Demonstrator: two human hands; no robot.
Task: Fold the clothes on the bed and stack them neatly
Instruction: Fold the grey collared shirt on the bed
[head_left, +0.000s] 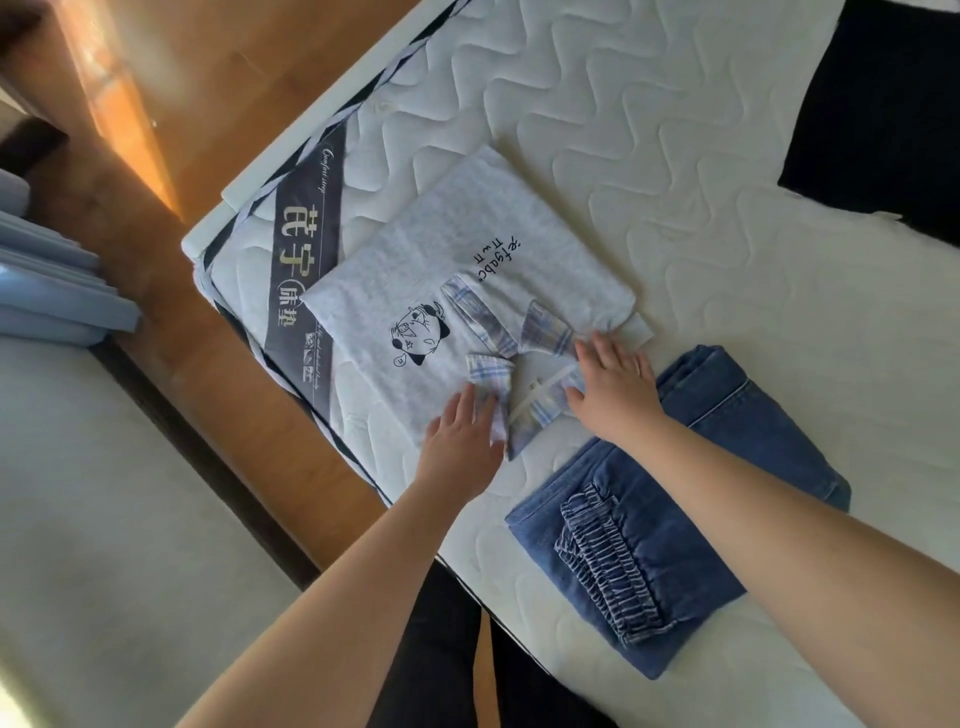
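Both hands press the folded shirt (457, 260) beside folded jeans (675, 499).

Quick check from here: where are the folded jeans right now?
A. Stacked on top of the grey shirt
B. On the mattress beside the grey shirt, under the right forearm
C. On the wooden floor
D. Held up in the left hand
B: the folded jeans lie on the mattress next to the grey shirt, while both the left hand and the right hand rest flat at the shirt's plaid collar.
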